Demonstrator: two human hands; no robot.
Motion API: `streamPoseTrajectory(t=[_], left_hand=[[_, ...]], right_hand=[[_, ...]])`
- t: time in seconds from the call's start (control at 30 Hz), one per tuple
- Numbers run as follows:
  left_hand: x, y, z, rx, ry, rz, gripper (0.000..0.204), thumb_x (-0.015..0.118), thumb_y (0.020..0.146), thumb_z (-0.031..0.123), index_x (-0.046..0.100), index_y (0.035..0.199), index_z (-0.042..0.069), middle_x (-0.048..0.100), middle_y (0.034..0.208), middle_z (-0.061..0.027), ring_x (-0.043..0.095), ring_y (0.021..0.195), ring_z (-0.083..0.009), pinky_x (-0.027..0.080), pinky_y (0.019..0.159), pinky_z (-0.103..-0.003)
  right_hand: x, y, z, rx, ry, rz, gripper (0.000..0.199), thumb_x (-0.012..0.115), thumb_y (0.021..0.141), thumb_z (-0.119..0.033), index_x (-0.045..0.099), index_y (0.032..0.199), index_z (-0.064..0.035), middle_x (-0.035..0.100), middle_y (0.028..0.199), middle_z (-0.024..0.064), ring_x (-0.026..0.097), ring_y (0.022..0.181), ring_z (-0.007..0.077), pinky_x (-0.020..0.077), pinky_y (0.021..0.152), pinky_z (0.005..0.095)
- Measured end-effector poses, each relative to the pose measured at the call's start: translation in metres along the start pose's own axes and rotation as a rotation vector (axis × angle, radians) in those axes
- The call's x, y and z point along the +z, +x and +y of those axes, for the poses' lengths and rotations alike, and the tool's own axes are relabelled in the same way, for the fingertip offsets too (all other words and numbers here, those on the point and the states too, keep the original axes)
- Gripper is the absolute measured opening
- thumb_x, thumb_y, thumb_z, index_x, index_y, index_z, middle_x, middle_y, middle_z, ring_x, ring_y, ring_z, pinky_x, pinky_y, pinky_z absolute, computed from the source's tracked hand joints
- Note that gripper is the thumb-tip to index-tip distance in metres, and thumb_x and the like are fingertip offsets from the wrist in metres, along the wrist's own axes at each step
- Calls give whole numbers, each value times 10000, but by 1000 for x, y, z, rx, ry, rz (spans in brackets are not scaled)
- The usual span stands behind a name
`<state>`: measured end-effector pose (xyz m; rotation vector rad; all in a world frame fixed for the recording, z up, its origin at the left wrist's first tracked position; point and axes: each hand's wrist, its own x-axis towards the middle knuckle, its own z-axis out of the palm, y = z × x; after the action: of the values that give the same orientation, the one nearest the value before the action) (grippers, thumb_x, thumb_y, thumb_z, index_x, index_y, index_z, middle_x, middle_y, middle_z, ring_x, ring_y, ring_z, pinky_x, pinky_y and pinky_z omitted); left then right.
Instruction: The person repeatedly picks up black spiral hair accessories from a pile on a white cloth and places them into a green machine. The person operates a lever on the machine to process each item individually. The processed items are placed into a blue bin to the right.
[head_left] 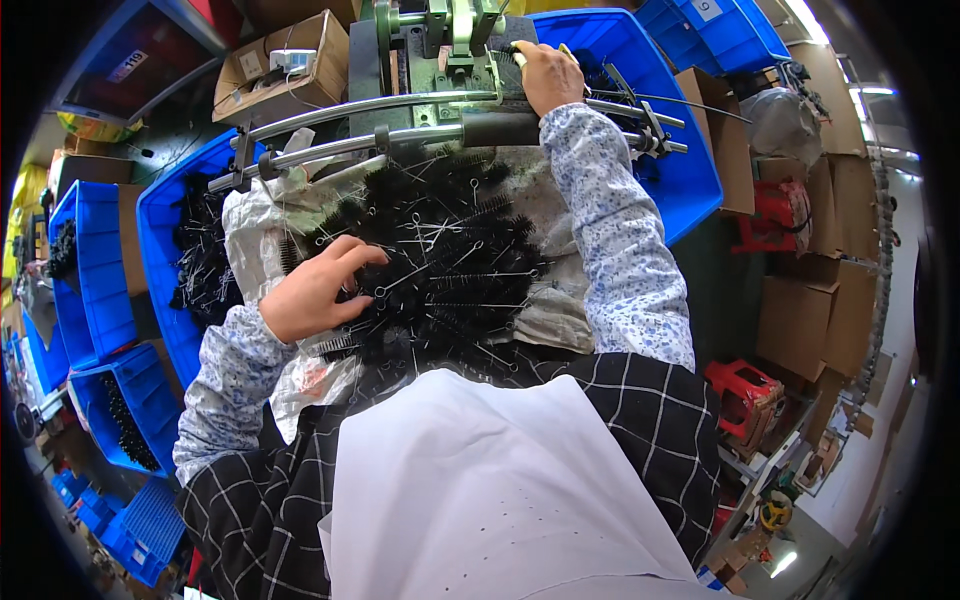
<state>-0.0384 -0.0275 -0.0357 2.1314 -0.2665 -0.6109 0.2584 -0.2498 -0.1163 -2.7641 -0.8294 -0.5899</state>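
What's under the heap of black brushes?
A pale, crumpled sheet shows past the edges of the heap of black brushes. Beneath its middle, nothing can be seen; the left hand also covers part of its left edge.

I can't make out whether the left hand (318, 290) pinches anything; some of its fingertips are lost against the dark brush pile (470, 265). The back of the right hand (553, 80) hides its palm from me, so I can't tell its grip. The upper edge cuts off the metal machine (430, 62). White cloth (480, 480), cropped below, covers the middle of the checked garment (645, 415) on my feed.
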Motion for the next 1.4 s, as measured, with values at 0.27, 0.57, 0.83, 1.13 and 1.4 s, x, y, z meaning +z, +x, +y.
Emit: streamPoseTrajectory(t=[0.27,0.57,0.83,1.13,1.4], left_hand=[[2,-2,-11,-80,105,81,349,656,723,60,463,1014,44,461,920,-98,527,733,-190,456,662,-299],[4,10,-14,-25,106,94,322,617,733,53,511,1036,47,495,934,-103,547,718,-195,467,680,-300],[-5,-2,-22,4,26,156,189,595,687,27,537,867,12,496,935,-91,544,736,-193,463,673,-288],[-21,-11,-11,-59,256,51,206,605,656,53,540,851,59,508,1010,-95,559,794,-290,462,687,-344],[-11,2,5,223,561,60,134,602,727,76,547,846,48,498,1037,-99,576,756,-275,476,663,-363]], right_hand=[[7,12,-3,-8,29,2,207,527,799,-163,628,980,-161,635,825,71,601,784,249,442,761,376],[9,17,4,-53,76,-43,251,535,806,-176,628,1035,-223,628,900,31,553,873,244,422,803,379],[-7,-1,12,155,-96,-55,414,607,727,-321,592,1085,-115,601,1003,83,512,972,255,385,804,411],[8,2,-23,87,51,43,233,566,725,-240,620,890,-84,626,901,64,570,903,253,396,772,433],[-1,12,-51,69,-37,16,184,570,742,-261,625,833,-111,632,858,47,573,895,230,390,758,418]])
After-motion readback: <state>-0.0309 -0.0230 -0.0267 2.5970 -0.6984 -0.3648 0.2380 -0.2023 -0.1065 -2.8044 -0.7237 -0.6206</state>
